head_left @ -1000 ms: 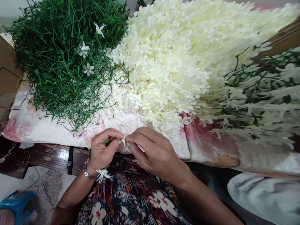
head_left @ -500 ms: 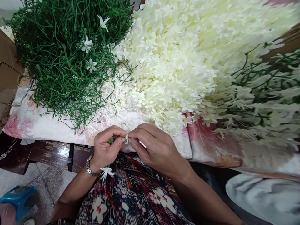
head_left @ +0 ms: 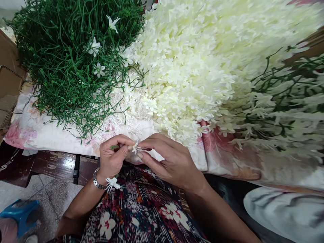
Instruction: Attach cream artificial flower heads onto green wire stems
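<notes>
My left hand (head_left: 115, 155) is closed, its thumb and index finger pinching a green-stemmed artificial flower at the blossom. The small white blossom (head_left: 136, 147) shows between my two hands, with thin pale threads pointing right. My right hand (head_left: 168, 160) has its fingers curled about those threads; its thumb tip sits slightly below the index finger. A bit of green shows inside my left hand. Below that hand, by the wristwatch, hangs another white flower (head_left: 112, 184), its stem mostly hidden. Beyond my hands lies a big heap of cream-white petals (head_left: 187, 74).
Green artificial stems (head_left: 68, 71) are piled at the left, with a few white blossoms on them. White thread-like pieces (head_left: 126, 108) lie between the piles. Assembled flowers (head_left: 280, 108) lie at the right. Floral cloth (head_left: 60, 138) covers the table. A blue stool (head_left: 20, 216) stands lower left.
The blossom between my fingertips has spread, and its threads now show pointing right. My right thumb has parted from the index finger. The hanging flower has shifted slightly up and left.
</notes>
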Demonstrator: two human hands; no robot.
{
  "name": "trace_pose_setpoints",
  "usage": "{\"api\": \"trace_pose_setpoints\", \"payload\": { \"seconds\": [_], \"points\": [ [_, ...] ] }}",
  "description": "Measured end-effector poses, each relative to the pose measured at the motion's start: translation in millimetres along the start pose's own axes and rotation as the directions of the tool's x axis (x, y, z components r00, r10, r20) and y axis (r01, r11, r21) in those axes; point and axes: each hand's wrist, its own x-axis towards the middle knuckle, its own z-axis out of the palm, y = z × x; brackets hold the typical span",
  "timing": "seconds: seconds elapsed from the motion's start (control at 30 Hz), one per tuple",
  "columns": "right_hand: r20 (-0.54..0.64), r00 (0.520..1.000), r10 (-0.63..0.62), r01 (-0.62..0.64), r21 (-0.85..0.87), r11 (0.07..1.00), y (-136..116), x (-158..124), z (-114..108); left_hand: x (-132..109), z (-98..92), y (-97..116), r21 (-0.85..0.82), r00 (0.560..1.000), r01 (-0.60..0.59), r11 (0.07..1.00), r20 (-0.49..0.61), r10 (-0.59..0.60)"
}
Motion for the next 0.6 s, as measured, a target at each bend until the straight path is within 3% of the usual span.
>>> {"api": "trace_pose_setpoints", "payload": {
  "seconds": [0.2, 0.4, 0.5, 0.6],
  "points": [
    [-0.048, 0.998, -0.044, 0.04, -0.083, 0.996, -0.4, -1.4, 2.3, -2.8, 1.3, -0.3, 0.065, 0.997, 0.035, 0.997, 0.067, -0.04],
    [-0.108, 0.992, -0.069, 0.049, -0.181, 0.982, 0.9, -4.1, 7.1, -3.9, 8.9, -1.8, 0.088, 0.999, -0.046, 0.995, 0.025, 0.044],
    [-0.184, 0.979, -0.082, 0.045, -0.197, 0.979, 2.7, -6.5, 10.8, -3.7, 10.5, -1.0, 0.065, 0.999, -0.035, 0.997, 0.03, 0.033],
    [-0.183, 0.981, -0.065, 0.036, -0.159, 0.987, 3.5, -7.4, 12.4, -3.9, 10.1, 0.6, 0.044, 0.997, -0.006, 0.999, 0.074, 0.002]
  ]
}}
